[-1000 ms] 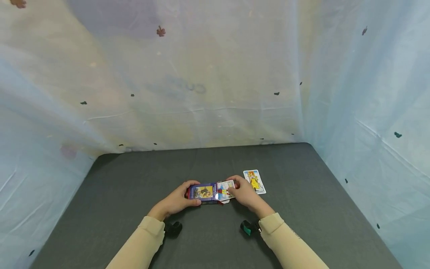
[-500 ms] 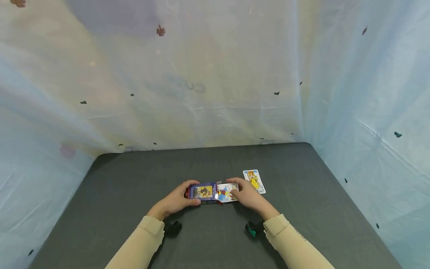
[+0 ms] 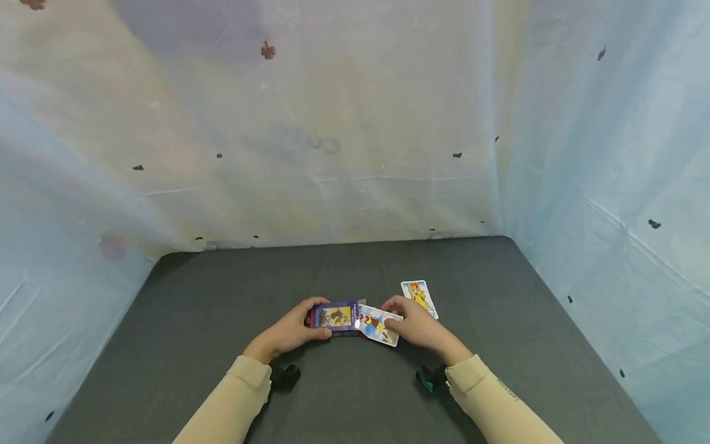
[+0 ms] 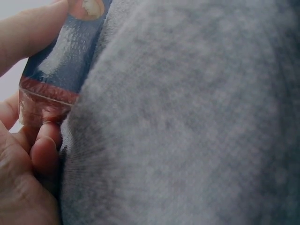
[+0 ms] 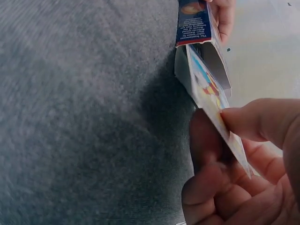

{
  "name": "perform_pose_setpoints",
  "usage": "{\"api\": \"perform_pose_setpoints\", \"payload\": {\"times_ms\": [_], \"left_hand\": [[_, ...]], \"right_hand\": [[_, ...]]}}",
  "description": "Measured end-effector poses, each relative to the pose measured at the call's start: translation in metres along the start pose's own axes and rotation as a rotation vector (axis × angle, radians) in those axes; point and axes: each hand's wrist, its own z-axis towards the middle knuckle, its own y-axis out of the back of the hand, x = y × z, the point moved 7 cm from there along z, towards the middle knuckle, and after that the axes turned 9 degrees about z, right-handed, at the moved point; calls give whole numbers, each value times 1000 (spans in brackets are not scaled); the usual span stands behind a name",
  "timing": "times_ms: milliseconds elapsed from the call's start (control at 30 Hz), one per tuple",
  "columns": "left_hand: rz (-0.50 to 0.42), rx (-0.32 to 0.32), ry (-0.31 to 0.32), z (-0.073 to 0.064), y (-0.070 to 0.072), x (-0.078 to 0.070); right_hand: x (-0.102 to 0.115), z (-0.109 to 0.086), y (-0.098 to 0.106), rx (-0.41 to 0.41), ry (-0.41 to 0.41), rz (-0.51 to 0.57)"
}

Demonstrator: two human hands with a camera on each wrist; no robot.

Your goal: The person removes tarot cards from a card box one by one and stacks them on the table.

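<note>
My left hand (image 3: 294, 330) grips the closed end of a dark blue card box (image 3: 335, 317), thumb in front and fingers behind. Shiny blue card stock with a red band shows on the box (image 4: 63, 56) in the left wrist view. My right hand (image 3: 420, 325) pinches a picture tarot card (image 3: 378, 323) between thumb and fingers. One end of that card (image 5: 206, 84) is at the box's open mouth, slanting toward me, as the right wrist view shows. The open flaps stand around it. Part of the card is hidden by my thumb.
Another tarot card (image 3: 417, 295), with a yellow figure, lies face up just beyond my right hand, partly covered by it. The dark grey table (image 3: 277, 271) ends at pale printed curtains (image 3: 355, 203) at the back and sides.
My right hand has moved right and slightly toward me, drawing the card farther out of the box and tilting it. The left hand and box have stayed put.
</note>
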Motion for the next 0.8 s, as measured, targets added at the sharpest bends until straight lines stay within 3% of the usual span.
{"api": "perform_pose_setpoints", "payload": {"times_ms": [533,667,800], "left_hand": [[0,-13,23,0,-1,1],[8,-13,16,0,-1,1],[14,-14,18,0,0,0]], "right_hand": [[1,-8,-1,53,38,22],[-4,-12,8,20,29,83],[-13,-14,23,-62,-8,108]]}}
